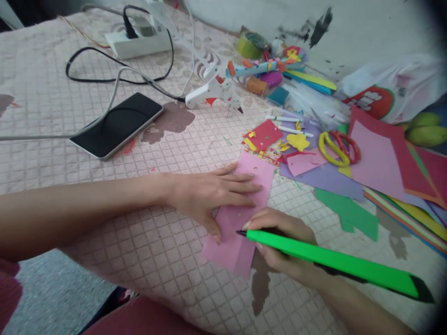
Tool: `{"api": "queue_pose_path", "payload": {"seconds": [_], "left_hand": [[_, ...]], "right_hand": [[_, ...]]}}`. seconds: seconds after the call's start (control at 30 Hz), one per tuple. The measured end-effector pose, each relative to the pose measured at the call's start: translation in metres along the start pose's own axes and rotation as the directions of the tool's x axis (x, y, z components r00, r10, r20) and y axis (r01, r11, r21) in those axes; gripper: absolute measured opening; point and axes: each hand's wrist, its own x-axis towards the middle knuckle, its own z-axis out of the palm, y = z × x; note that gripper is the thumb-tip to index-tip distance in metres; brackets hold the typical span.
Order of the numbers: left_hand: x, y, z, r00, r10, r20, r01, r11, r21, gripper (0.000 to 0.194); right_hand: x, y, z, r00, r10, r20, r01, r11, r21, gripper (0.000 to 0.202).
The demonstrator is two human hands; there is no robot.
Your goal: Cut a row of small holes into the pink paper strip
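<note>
A strip of pink paper (228,228) lies on the quilted cloth in front of me, with a few small holes or marks in it. My left hand (213,193) rests flat on its upper part, fingers spread. In a pinch near its tip, my right hand (282,232) grips a bright green pen (331,260) with a black end. The dark point is at the lower part of the paper; whether it touches cannot be made out. Some of my right fingers are hidden behind the pen.
Beyond the paper are coloured scraps (265,136), yellow-and-red scissors (338,148), purple paper (321,184) and a green cut-out (349,214). A white glue gun (213,90), black phone (118,125) and power strip (139,43) with cables lie at the back. A plastic bag (401,79) stands right.
</note>
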Motion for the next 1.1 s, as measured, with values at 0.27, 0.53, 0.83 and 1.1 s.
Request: {"api": "queue_pose_path", "payload": {"seconds": [0.27,0.53,0.83,1.1], "left_hand": [[-0.001,0.000,0.002,1.000,0.004,-0.013,-0.004,1.000,0.004,0.081],[-0.001,0.000,0.002,0.997,0.009,-0.080,-0.014,0.998,-0.058,0.078],[-0.003,0.006,0.006,0.996,-0.019,-0.086,0.015,0.999,-0.043,0.083],[-0.001,0.012,0.014,0.990,-0.031,-0.135,0.029,0.999,-0.021,0.084]], "right_hand": [[0.002,-0.004,-0.002,1.000,0.005,-0.018,-0.006,0.999,-0.036,0.022],[-0.004,-0.008,0.002,0.994,0.031,-0.102,-0.040,0.995,-0.088,0.023],[-0.008,-0.009,0.004,0.995,0.055,-0.082,-0.061,0.995,-0.080,0.021],[-0.008,-0.008,0.004,0.998,0.019,-0.053,-0.023,0.997,-0.076,0.027]]}}
